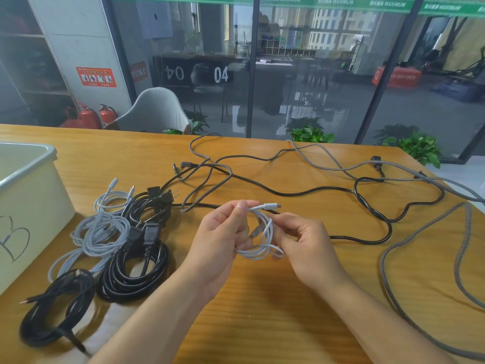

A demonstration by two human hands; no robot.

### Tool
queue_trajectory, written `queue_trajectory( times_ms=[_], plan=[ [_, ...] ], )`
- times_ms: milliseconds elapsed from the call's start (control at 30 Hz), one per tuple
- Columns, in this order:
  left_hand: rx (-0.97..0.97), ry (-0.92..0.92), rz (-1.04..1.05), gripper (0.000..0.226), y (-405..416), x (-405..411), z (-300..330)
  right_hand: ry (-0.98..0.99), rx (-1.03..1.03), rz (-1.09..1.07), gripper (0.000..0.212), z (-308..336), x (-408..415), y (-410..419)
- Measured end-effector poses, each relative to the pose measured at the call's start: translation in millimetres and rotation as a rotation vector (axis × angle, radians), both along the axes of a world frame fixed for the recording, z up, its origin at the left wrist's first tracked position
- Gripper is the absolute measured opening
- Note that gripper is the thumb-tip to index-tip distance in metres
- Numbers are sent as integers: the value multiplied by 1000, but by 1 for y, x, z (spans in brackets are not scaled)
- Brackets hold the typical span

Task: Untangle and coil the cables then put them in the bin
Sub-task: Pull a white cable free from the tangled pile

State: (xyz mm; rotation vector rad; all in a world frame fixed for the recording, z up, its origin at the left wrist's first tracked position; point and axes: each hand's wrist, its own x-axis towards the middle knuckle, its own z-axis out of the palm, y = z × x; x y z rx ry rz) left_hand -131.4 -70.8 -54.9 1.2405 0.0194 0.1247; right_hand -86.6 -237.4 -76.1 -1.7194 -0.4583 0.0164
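White cable (263, 236) coil pinched by both hands, left (223, 232) and right (301, 240), fingers hiding part.

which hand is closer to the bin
Left. The left hand is nearer the bin at the table's left edge, with coiled cables between them. The right hand is farther right; both grip the white cable.

Wooden table (262, 311), glass partition wall (315, 74), grey chair (157, 109), red fire extinguishers (89, 116)
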Motion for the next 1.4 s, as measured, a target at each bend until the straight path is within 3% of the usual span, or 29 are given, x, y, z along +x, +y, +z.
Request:
queue_trajectory(
  times_ms=[167, 367, 500, 633, 833, 933, 1133, 1300, 1400],
  plan=[
    [0, 13, 35, 31, 1, 2, -2, 111, 31, 78, 28, 8, -1, -2],
    [22, 22, 33, 31, -2, 2, -4, -98, -109, -94, 14, 8, -6, -1],
    [16, 25, 35, 31, 2, 2, -5, 56, 31, -38, 21, 10, -2, -2],
    [39, 41, 28, 31, 1, 2, -7, 197, 47, 37, 26, 11, 1, -4],
    [7, 38, 4, 31, 1, 3, -8, 173, 88, 27, 19, 12, 2, -3],
    [61, 38, -8, 27, -2, 2, -9, 197, 95, 14, 22, 15, 5, -6],
    [348, -17, 24, 24, -5, 2, -10, 195, 87, -18, 22, 16, 8, -11],
    [337, 20, 75, 23, -1, 4, -12, 177, 111, 1, 17, 11, 8, -10],
    [266, 38, 110, 23, -2, 5, -12, 208, 86, 55, 27, 11, 9, -11]
  ],
)
